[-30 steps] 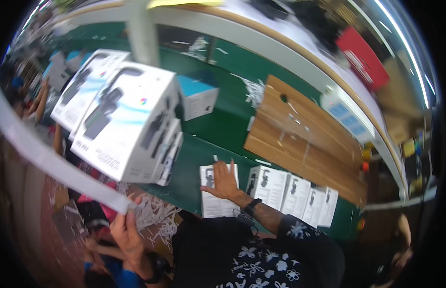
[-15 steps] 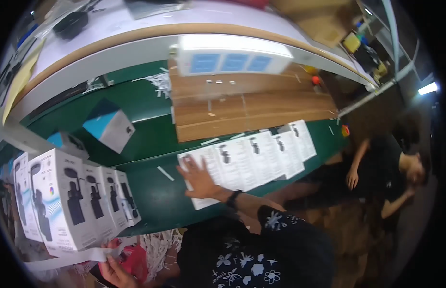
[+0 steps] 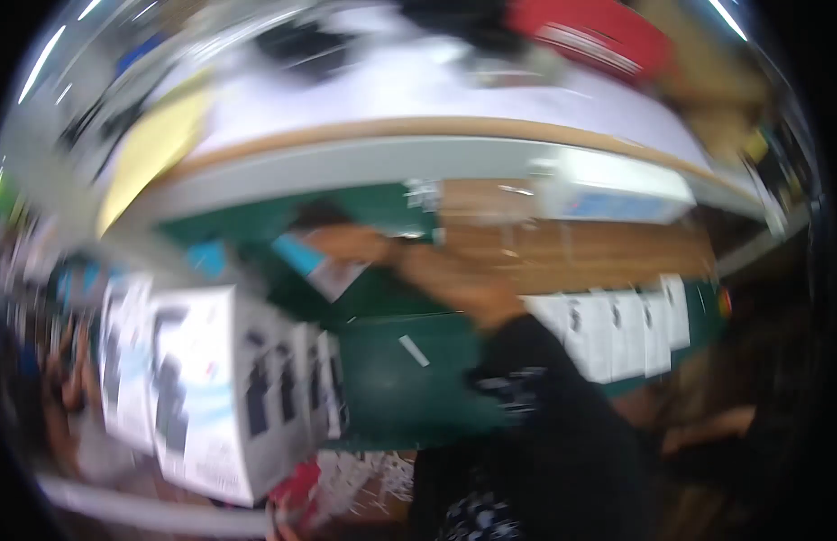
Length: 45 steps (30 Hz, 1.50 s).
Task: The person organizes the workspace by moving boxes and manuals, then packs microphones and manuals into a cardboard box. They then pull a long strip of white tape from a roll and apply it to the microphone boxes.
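My right hand [image 3: 346, 242] stretches across the green table to a small blue and white box [image 3: 333, 278] at the back. It covers the upper part of that box. Motion blur hides whether its fingers are closed on it. Only a bit of my left hand [image 3: 281, 523] shows at the lower edge, at the end of a long white strip [image 3: 166, 512]; its fingers are too blurred to read. Large white boxes with pictures of a black device [image 3: 197, 388] stand in a row at the left. Overlapping white printed sheets [image 3: 599, 334] lie on the right of the table.
A wooden board [image 3: 490, 234] lies behind the sheets, with a white case [image 3: 617, 185] on it. Above runs a shelf with a wooden edge [image 3: 364, 131], bearing a red item [image 3: 594, 41]. A loose white slip [image 3: 414, 350] lies mid-table. Paper scraps [image 3: 369, 478] fill the space below.
My right hand has left the sheets and moved left and back to the blue and white box. The view has swung left, and my left hand has mostly dropped out of it.
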Each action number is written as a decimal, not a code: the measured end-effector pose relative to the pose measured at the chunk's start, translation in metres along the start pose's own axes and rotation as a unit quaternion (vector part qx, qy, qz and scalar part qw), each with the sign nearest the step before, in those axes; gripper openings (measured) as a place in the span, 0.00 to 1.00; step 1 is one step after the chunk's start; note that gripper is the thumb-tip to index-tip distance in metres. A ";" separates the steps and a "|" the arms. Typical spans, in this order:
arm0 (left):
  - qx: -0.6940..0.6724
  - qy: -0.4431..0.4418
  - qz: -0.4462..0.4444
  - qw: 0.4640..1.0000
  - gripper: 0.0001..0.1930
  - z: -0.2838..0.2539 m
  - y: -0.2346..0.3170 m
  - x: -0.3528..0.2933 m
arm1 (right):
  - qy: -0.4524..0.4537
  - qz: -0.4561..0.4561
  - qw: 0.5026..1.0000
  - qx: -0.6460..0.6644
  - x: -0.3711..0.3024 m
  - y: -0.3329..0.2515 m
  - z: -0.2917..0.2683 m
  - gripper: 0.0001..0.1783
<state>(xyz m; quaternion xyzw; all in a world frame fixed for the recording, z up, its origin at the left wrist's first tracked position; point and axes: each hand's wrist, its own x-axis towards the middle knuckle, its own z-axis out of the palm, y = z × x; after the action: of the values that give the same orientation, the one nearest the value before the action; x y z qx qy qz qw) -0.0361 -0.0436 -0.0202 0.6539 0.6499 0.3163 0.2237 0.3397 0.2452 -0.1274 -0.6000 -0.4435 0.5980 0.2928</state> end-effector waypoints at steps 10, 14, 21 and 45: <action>-0.143 0.117 -0.117 0.976 0.18 -0.017 -0.012 -0.019 | 0.141 -0.293 0.716 -0.617 -0.007 0.019 0.079 0.68; 0.005 0.090 0.061 0.994 0.18 -0.024 -0.025 -0.011 | -0.040 -0.162 0.867 -0.470 -0.095 0.048 0.033 0.68; 0.095 0.086 0.194 0.973 0.19 -0.018 -0.040 -0.020 | -0.423 -0.135 0.890 -0.101 -0.086 0.216 0.053 0.27; -0.537 0.000 -0.032 0.843 0.21 -0.013 0.028 -0.065 | 0.110 -0.518 0.783 -0.327 -0.207 0.099 0.171 0.15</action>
<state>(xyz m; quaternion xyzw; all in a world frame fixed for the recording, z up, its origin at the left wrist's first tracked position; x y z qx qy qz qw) -0.0227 -0.1109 0.0011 0.4104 0.3991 0.6083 0.5497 0.2127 -0.0113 -0.1395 -0.4016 -0.8210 0.1057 0.3919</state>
